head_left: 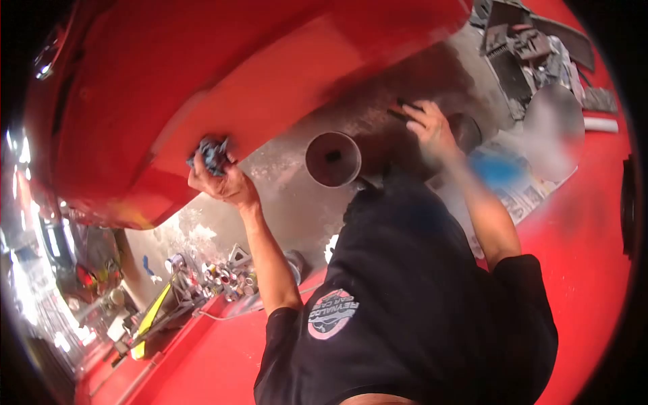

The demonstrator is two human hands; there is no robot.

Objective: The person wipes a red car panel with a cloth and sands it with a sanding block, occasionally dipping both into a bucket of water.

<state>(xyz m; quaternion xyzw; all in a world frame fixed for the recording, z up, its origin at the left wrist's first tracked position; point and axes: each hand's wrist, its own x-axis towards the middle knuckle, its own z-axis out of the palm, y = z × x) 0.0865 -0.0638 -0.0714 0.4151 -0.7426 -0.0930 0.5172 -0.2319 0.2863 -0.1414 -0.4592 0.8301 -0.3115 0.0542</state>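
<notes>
My left hand (223,181) is shut on a crumpled grey-blue rag (212,154) and presses it against the lower edge of a glossy red car body panel (202,74). My right hand (432,129) lies with fingers spread on the grey concrete floor (290,196), its fingertips touching a thin dark strip (403,108). It holds nothing that I can see. A round brownish container (333,158) stands on the floor between my hands. My black shirt with a round logo (331,314) fills the lower middle of the view.
Dark car parts (526,47) lie piled at the top right, beside newspaper sheets (530,196) and a blurred blue object (498,169). Several small cans and tools (216,277) and a yellow tool (152,316) sit at the lower left. Red bodywork (587,256) borders the right side.
</notes>
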